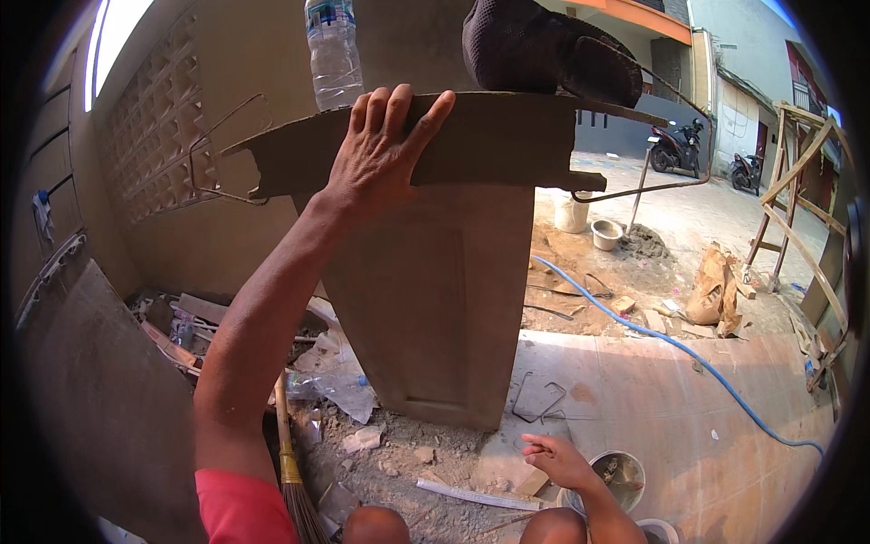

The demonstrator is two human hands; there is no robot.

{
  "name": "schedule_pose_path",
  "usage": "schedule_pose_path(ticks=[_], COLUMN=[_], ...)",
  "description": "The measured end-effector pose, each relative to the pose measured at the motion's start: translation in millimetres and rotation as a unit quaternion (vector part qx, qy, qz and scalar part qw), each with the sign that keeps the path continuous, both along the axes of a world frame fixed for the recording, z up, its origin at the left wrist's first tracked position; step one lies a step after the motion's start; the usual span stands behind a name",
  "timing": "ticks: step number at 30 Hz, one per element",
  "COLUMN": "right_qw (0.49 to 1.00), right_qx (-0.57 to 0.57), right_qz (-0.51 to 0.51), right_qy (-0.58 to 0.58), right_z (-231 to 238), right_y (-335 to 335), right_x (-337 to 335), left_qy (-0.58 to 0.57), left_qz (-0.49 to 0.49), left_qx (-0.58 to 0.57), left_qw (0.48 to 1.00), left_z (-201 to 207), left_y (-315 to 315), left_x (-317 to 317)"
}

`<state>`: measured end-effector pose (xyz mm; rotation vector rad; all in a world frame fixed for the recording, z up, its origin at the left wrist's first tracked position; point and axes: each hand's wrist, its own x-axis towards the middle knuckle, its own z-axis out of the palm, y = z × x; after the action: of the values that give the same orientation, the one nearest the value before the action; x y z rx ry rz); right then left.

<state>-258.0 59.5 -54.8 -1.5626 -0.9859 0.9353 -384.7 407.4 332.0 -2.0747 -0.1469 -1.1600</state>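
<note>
My left hand (381, 145) reaches up, its spread fingers laid over the top edge of a grey cement-coated ledge (507, 140). That ledge caps a tapering grey pillar (435, 308) with a recessed panel on its face. A clear plastic bottle (335, 68) stands on top, just left of my fingers. Farther right on the same ledge rests a dark knit shoe (544, 54). Low down, my right hand (555, 458) hangs near a bucket (640, 467) with wet grey material inside. Its fingers look loosely extended, and I see nothing held in them.
Bent wire rods (711, 145) stick out beside the ledge. A broom (290, 471) stands among rubble at lower left. A blue hose (689, 349) crosses the tiled floor. Beyond are a pail (605, 236), a paper sack (713, 290), a wooden trestle (788, 190) and motorbikes (675, 145).
</note>
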Motion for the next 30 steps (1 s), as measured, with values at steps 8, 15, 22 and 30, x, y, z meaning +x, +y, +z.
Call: schedule_pose_path(ticks=[8,15,22,30], right_qw=[0.996,0.993,0.988,0.936], right_qx=[-0.004,-0.003,0.006,0.119], right_qz=[0.045,0.05,0.054,0.008], right_qy=[-0.077,-0.108,-0.147,-0.33], right_z=[52,59,80,193], right_y=[7,3,-10,-14], right_x=[-15,-19,-16,7], left_qy=[-0.013,-0.012,-0.023,-0.03], left_qz=[-0.024,-0.041,-0.049,-0.067], left_qx=[0.013,0.021,-0.027,-0.019], left_qw=[1.0,0.999,0.998,0.997], left_z=[-1,1,-5,-3], left_y=[-1,-1,-3,1], left_x=[0,-4,-11,-4])
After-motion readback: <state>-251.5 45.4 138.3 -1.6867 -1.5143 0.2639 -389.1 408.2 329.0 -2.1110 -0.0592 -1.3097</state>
